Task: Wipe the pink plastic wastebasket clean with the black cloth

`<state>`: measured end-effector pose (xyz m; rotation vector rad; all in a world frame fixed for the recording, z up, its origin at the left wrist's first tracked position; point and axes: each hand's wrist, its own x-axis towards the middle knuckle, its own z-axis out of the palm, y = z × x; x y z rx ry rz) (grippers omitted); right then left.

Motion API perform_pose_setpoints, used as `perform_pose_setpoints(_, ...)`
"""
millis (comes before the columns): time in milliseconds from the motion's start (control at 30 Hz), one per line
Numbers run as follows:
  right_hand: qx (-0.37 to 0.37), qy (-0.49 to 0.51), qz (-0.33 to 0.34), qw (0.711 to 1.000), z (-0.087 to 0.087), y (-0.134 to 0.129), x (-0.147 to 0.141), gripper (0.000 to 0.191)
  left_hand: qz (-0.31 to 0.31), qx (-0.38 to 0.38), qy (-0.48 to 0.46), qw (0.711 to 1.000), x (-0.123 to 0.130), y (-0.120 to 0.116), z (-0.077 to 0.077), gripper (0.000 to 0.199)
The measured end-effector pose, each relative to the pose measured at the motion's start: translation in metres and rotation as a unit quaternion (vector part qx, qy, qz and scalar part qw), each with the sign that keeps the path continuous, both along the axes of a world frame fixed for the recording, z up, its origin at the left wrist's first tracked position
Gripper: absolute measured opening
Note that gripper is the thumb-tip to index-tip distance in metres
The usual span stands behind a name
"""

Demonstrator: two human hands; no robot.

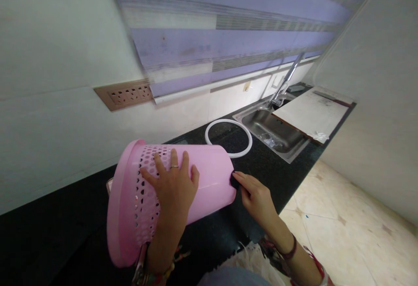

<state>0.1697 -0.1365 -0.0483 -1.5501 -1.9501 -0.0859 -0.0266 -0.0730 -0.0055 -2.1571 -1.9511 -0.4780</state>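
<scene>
A pink plastic basket (205, 181) with a perforated upper band lies on its side on the dark counter (271, 181), its wide rim to the left and its base to the right. Spread fingers of my left hand (174, 183) rest on the basket's side over the holes, a ring on one finger. At the base, my right hand (256, 194) pinches a small black piece (234, 180) against the basket's bottom edge. Just behind the basket, a white ring (250, 141) lies flat on the counter.
A steel sink (240, 116) with a faucet (289, 75) is at the right, partly covered by a white board (313, 112). A socket panel (126, 94) and a striped blind (235, 46) are on the wall. A whitish plastic bag (257, 262) is near my body.
</scene>
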Motion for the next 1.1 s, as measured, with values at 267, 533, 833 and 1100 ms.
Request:
perform_pose_setpoints(267,0.016,-0.018,-0.002,1.0,-0.007,-0.018,0.003,0.043,-0.05,-0.001,0.028,0.998,-0.009,0.026,0.004,0.039)
perform_pose_setpoints(533,0.036,-0.032,0.019,0.999,-0.007,-0.027,-0.005,0.042,-0.101,-0.022,0.053,0.993,-0.013,0.038,0.008,0.037)
perform_pose_setpoints(833,0.063,-0.029,-0.01,0.998,-0.006,-0.015,-0.014,0.039,-0.104,-0.032,0.047,0.993,-0.012,0.045,0.005,0.04)
perform_pose_setpoints(1100,0.045,-0.038,0.019,0.998,-0.003,-0.017,-0.016,0.043,-0.095,-0.027,0.049,0.994,-0.011,0.043,0.006,0.04)
